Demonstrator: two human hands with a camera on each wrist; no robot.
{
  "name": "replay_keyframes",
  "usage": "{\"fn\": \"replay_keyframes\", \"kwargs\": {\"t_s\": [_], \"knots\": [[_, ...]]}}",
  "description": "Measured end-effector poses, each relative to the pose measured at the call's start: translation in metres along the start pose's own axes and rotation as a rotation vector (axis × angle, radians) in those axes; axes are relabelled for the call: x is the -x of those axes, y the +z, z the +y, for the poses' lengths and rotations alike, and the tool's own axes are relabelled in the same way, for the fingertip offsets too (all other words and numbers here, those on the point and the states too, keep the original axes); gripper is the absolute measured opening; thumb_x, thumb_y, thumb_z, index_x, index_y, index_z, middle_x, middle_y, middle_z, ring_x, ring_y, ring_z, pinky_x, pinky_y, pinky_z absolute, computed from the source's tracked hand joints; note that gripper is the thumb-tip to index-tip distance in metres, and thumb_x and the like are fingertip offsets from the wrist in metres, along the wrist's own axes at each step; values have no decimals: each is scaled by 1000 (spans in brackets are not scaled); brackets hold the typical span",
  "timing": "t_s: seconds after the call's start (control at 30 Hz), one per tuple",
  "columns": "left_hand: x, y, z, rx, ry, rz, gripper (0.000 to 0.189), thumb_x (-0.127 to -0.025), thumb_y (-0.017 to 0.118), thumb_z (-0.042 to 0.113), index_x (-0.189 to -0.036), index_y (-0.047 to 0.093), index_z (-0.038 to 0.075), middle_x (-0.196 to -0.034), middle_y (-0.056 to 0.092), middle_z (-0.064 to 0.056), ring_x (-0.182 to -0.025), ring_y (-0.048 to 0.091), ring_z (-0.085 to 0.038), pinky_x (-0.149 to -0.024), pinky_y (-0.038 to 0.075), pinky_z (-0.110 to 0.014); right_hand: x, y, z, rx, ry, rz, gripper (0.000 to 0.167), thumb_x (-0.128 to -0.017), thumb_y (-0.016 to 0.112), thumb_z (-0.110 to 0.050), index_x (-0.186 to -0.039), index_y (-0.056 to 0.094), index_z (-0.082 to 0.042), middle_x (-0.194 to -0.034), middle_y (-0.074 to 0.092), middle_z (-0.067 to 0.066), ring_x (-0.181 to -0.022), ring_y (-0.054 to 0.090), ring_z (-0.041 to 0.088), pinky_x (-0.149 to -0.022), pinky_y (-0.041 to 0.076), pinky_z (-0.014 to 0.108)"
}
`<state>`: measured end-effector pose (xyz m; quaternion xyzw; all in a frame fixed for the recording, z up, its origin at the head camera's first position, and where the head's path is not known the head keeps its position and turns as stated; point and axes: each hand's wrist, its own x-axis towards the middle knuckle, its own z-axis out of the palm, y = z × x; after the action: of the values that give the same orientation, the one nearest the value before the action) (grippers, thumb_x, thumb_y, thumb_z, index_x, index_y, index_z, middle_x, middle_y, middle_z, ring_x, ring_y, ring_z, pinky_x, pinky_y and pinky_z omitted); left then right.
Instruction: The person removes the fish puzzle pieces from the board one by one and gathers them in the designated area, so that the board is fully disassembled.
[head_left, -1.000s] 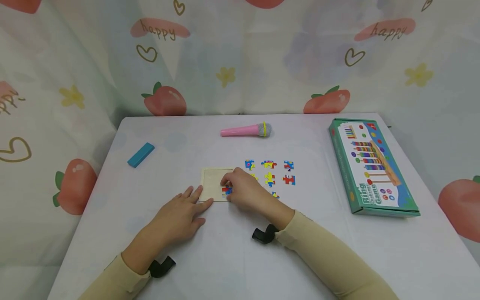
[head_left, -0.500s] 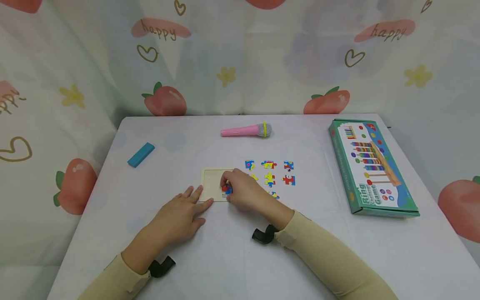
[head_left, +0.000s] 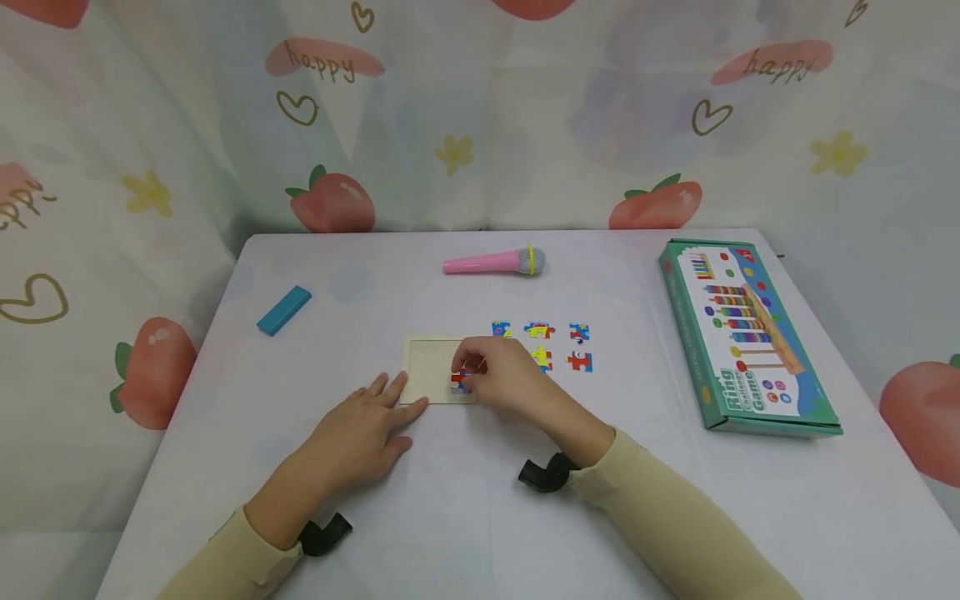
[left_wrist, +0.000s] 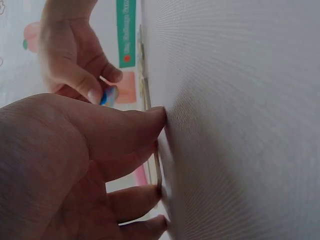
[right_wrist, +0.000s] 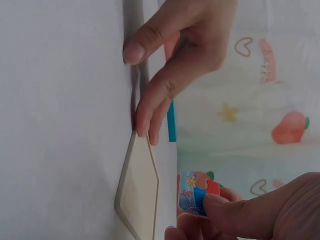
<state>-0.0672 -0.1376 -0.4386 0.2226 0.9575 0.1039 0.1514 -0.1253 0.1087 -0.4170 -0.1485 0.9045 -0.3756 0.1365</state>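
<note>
A puzzle piece (right_wrist: 192, 195) in red and blue, with small flowers on it, is pinched between the thumb and fingers of my right hand (head_left: 506, 375). It hangs a little above the right part of a shallow wooden puzzle tray (head_left: 431, 358), apart from it in the right wrist view. My left hand (head_left: 352, 437) lies spread at the tray's lower left, its fingertips touching the tray's edge and the table. Several loose puzzle pieces, among them a red one (head_left: 580, 361) and a yellow and red one (head_left: 538, 331), lie right of the tray. My right hand hides some of them.
Behind the tray lies a pink toy microphone (head_left: 491, 262). A blue block (head_left: 284, 311) sits at the left of the white table (head_left: 420, 517). A green Ring Challenge Game box (head_left: 750, 333) lies at the right. Patterned cloth (head_left: 525, 108) hangs behind the table.
My right hand has moved slightly to the right with the puzzle piece, and its wrist has shifted right too. The left hand and the tray have stayed in place.
</note>
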Motion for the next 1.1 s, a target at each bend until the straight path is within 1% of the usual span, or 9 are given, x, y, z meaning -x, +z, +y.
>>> {"fn": "replay_keyframes", "kwargs": {"t_s": [0.1,0.17,0.3,0.53,0.6,0.7,0.83,1.0,1.1], "knots": [[0,0,0,1,1,2,58,-102,74,33,-157,58,31,-174,37,-16,-162,35,-45,-126,39,-62,8,-14,9,-30,30,6,20,-94,74,-2,-97,77,-21,-94,69,1,-92,63,20,-80,55,33],[0,0,0,2,-2,3,58,-102,74,33,-157,58,31,-174,37,-16,-162,35,-45,-127,39,-61,14,-24,18,-37,64,17,20,-94,75,-2,-99,79,-21,-93,69,1,-90,64,21,-78,55,32],[1,1,0,5,0,15,57,-101,75,32,-156,59,30,-174,38,-17,-161,36,-45,-126,39,-62,26,-42,36,-30,134,38,19,-94,76,-3,-100,81,-20,-91,67,3,-87,63,22,-73,54,33],[0,1,1,7,9,17,57,-102,75,33,-156,59,29,-174,37,-16,-162,35,-44,-126,39,-62,50,-66,76,7,233,60,14,-95,78,-7,-105,82,-17,-92,66,5,-87,62,23,-71,52,31],[1,1,1,12,10,14,57,-102,74,32,-156,59,29,-174,37,-16,-162,35,-44,-127,38,-62,58,-71,86,4,265,58,15,-95,79,-7,-108,82,-15,-92,65,6,-86,63,22,-69,54,29],[1,0,2,14,8,7,57,-102,74,32,-156,59,28,-174,37,-17,-162,35,-45,-127,38,-62,67,-77,97,-28,312,50,19,-94,79,-6,-113,79,-11,-93,65,7,-82,65,22,-68,58,28],[2,-1,1,4,6,8,57,-102,74,32,-156,59,28,-174,37,-17,-161,36,-45,-126,39,-62,75,-80,107,-75,349,36,19,-94,80,-6,-113,77,-8,-92,64,8,-77,68,21,-69,62,29],[1,0,-1,-1,8,13,57,-102,74,32,-156,59,29,-174,37,-17,-161,36,-45,-126,40,-61,76,-80,112,-79,341,44,13,-95,80,-7,-108,78,-8,-91,65,8,-77,68,20,-69,62,28],[1,0,-1,2,8,15,57,-102,74,32,-156,59,29,-174,37,-17,-161,36,-44,-126,39,-61,73,-80,113,-46,328,63,12,-95,80,-8,-108,79,-10,-91,66,7,-79,67,21,-68,61,27]]}}
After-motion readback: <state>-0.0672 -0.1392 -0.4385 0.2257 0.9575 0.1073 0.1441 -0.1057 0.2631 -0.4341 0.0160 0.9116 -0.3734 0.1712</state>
